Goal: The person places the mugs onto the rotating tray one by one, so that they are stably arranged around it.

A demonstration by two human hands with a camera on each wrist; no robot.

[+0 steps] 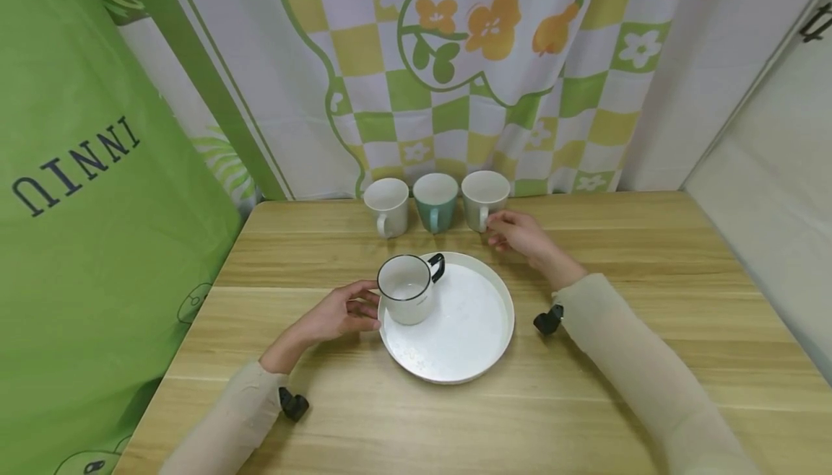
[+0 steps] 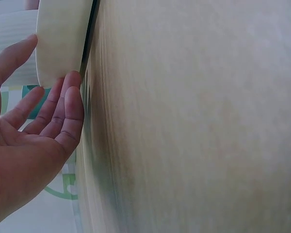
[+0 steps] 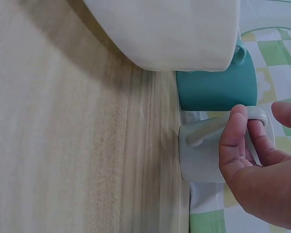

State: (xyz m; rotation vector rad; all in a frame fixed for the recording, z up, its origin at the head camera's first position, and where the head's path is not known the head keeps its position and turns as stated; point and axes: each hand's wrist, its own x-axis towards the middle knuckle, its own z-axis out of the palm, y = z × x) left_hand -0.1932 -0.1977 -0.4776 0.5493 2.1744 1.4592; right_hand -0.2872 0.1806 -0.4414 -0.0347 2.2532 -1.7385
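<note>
A round white tray [image 1: 464, 323] lies on the table, with a white enamel mug [image 1: 406, 291] with a dark rim and black handle standing at its left side. My left hand [image 1: 344, 312] is at the tray's left edge; in the left wrist view its relaxed fingers [image 2: 73, 109] touch the tray's side. Behind the tray stand a left white mug [image 1: 388, 204], a teal mug [image 1: 436, 202] and a right white mug [image 1: 479, 201]. My right hand [image 1: 516, 233] has its fingers curled at the right white mug's handle [image 3: 211, 130], the thumb slightly apart.
The wooden table [image 1: 604, 359] runs up to a patterned curtain [image 1: 455, 99] just behind the mugs. A green cloth [image 1: 97, 244] hangs along the left side, and a pale wall [image 1: 773, 164] borders the right. Each sleeve carries a small black wrist camera [image 1: 549, 320].
</note>
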